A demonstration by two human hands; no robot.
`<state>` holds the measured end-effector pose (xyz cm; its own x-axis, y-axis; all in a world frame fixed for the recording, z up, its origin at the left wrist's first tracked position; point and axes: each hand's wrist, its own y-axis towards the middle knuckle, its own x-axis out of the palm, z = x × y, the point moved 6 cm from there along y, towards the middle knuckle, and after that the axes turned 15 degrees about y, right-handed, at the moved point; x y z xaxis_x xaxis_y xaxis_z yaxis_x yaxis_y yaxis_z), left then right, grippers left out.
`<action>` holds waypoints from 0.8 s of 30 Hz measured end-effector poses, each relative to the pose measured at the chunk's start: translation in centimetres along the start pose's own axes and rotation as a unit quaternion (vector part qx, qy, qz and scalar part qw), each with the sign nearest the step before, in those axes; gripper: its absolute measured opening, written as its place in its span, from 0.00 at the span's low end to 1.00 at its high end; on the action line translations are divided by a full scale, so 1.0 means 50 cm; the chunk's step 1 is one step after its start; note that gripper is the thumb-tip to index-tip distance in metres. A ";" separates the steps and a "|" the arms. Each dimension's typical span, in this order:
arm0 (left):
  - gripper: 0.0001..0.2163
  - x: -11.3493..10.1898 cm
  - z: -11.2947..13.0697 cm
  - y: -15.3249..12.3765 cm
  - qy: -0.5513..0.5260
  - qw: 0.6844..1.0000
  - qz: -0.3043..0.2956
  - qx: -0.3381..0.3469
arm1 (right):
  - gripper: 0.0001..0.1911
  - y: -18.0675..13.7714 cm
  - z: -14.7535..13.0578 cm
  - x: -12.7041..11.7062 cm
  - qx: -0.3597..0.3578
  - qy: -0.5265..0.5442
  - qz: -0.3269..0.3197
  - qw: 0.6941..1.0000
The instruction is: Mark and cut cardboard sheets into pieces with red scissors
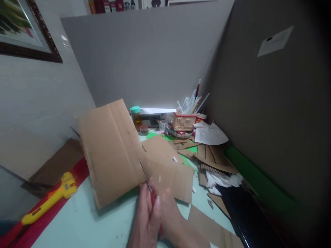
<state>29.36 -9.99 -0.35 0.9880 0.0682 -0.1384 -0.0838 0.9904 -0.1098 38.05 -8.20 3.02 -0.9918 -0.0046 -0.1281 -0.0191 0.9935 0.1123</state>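
Note:
A pair of scissors [152, 198] with red handles is between my two hands, its metal blade pointing up and away across a cardboard sheet [108, 151]. My left hand [146, 218] is closed about the handles, thumb on top. Pressed against it from the right, my right hand [169, 213] is also closed on the scissors, its fingers partly hidden. The brown sheet is tilted up off the table, its lower right corner at the blade beside my fingers. The lower blade is hidden behind the sheet.
Cardboard pieces [173, 175] lie beyond my hands. A yellow glue gun [49, 199] rests on the left edge. At the back stand a box of white sticks [184, 122] and a teal-capped bottle [136, 115]. A glossy black object [248, 213] and crumpled paper [224, 181] are right.

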 end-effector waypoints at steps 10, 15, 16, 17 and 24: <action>0.22 -0.009 0.032 0.038 -0.189 0.980 -0.053 -0.044 | 0.14 -0.001 -0.028 -0.006 -0.066 0.013 0.047 0.997; 0.19 -0.034 0.069 0.045 -0.273 0.957 -0.081 -0.051 | 0.16 -0.006 -0.052 0.003 -0.098 0.017 0.042 0.994; 0.19 -0.035 0.074 0.044 -0.281 0.954 -0.085 -0.055 | 0.17 -0.007 -0.054 0.005 -0.101 0.021 0.038 0.994; 0.18 -0.035 0.077 0.044 -0.288 0.952 -0.086 -0.059 | 0.18 -0.008 -0.055 0.007 -0.101 0.025 0.033 0.994; 0.20 -0.056 0.130 0.057 -0.313 0.950 -0.007 0.003 | 0.21 -0.017 -0.068 0.009 -0.096 0.040 0.008 0.995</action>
<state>27.21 -6.58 6.13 0.8722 0.1112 0.4763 -0.0712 0.9923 -0.1013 37.19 -9.44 6.20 -0.9989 -0.0052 -0.0459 -0.0188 0.9534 0.3011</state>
